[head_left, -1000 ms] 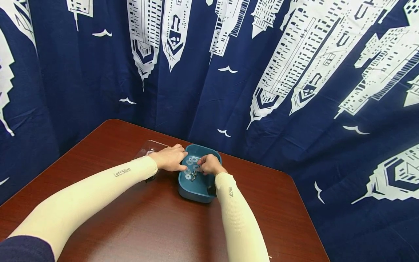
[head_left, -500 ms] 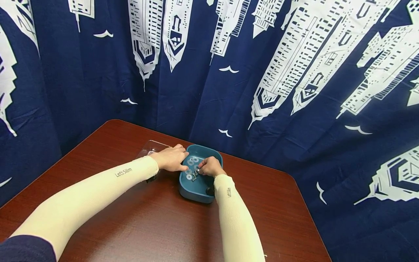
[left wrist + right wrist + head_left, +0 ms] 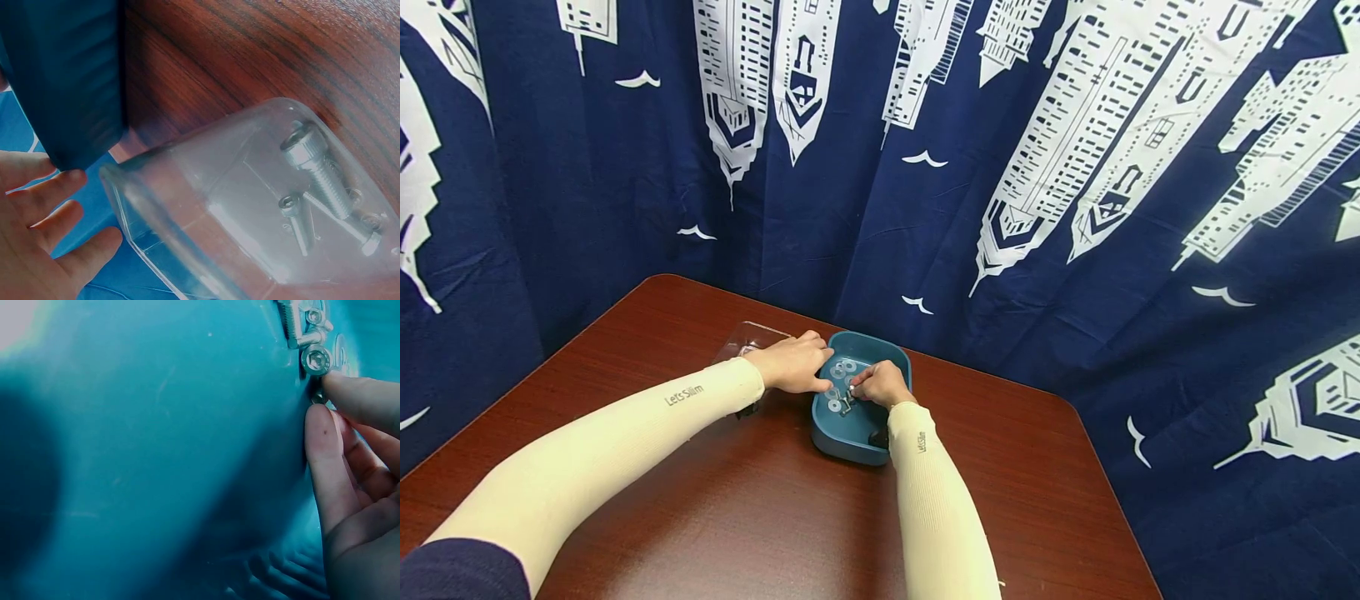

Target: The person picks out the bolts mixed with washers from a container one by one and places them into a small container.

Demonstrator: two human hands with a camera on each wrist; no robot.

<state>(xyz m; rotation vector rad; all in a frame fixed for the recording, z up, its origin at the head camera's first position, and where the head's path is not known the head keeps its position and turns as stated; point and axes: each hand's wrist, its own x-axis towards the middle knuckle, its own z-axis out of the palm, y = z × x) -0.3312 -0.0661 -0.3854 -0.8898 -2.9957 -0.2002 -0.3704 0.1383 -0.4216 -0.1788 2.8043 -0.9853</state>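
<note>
A blue-green plastic bin (image 3: 850, 450) holds several flat washers (image 3: 835, 406) and socket-head bolts (image 3: 317, 360). My right hand (image 3: 883, 384) is inside it, and the thumb and index finger pinch a small metal bolt (image 3: 319, 397), mostly hidden by the fingertips. Beside that bolt, other bolts lie in a cluster. My left hand (image 3: 793, 362) touches the bin's left side, its fingers (image 3: 59, 194) spread and nearly straight against the wall. Left of the bin, partly behind my left hand, is a clear plastic box (image 3: 187, 144) with several socket-head bolts (image 3: 315, 165) inside.
The bin and clear box stand near the back edge of a reddish-brown wooden table (image 3: 760, 517). A dark blue curtain (image 3: 850, 208) printed with white buildings hangs behind. Pale sleeves (image 3: 625, 433) cover both forearms.
My right hand has shifted slightly within the bin, its fingertips now closed on a small bolt. The left hand keeps its place at the bin's side.
</note>
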